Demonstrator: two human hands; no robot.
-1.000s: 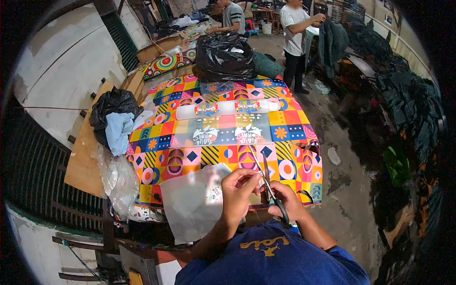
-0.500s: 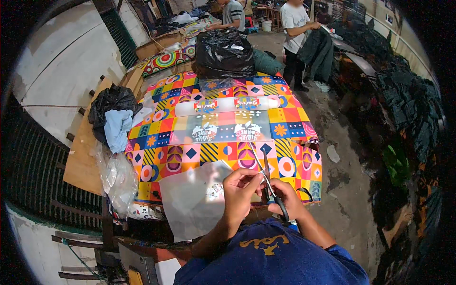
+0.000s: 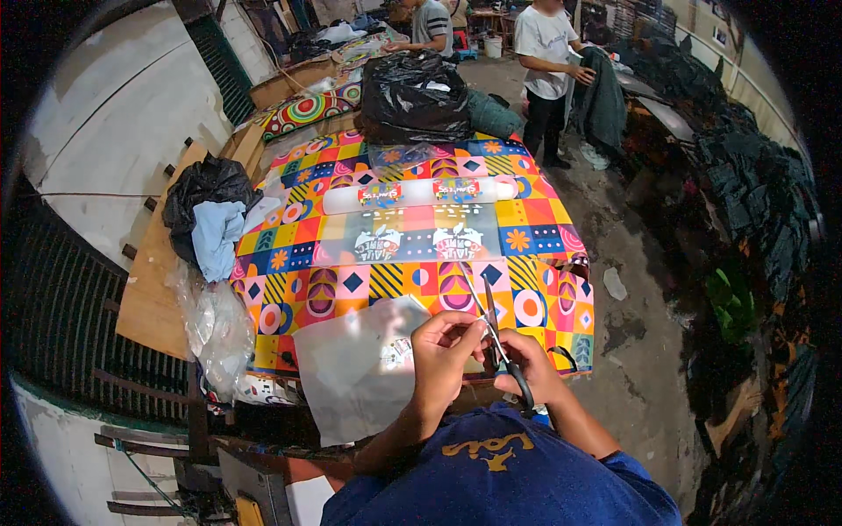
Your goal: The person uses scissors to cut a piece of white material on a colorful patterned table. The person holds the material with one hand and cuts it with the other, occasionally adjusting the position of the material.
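My right hand (image 3: 530, 368) is closed round the dark handles of a pair of scissors (image 3: 493, 323). Their blades are spread apart and point away from me over the patterned cloth. Close against the scissors, the thumb and fingers of my left hand (image 3: 443, 351) are pinched together; whatever is between them is too small to make out. Left of that hand lies a translucent sheet (image 3: 338, 377) with a small print on it. Farther off, a roll of clear film (image 3: 419, 195) lies across the table, its unrolled part (image 3: 421, 237) showing white prints.
The brightly patterned cloth (image 3: 342, 289) covers the table. A black plastic bag (image 3: 412, 96) stands at its far end. Another black bag with light blue cloth (image 3: 217, 237) and clear plastic (image 3: 219, 324) lie at the left. Two people work beyond; dark cloth heaps (image 3: 754, 175) line the right.
The scissors have tilted very slightly to the left; both my hands stay nearly in place. The person in white has shifted a dark garment to the right.
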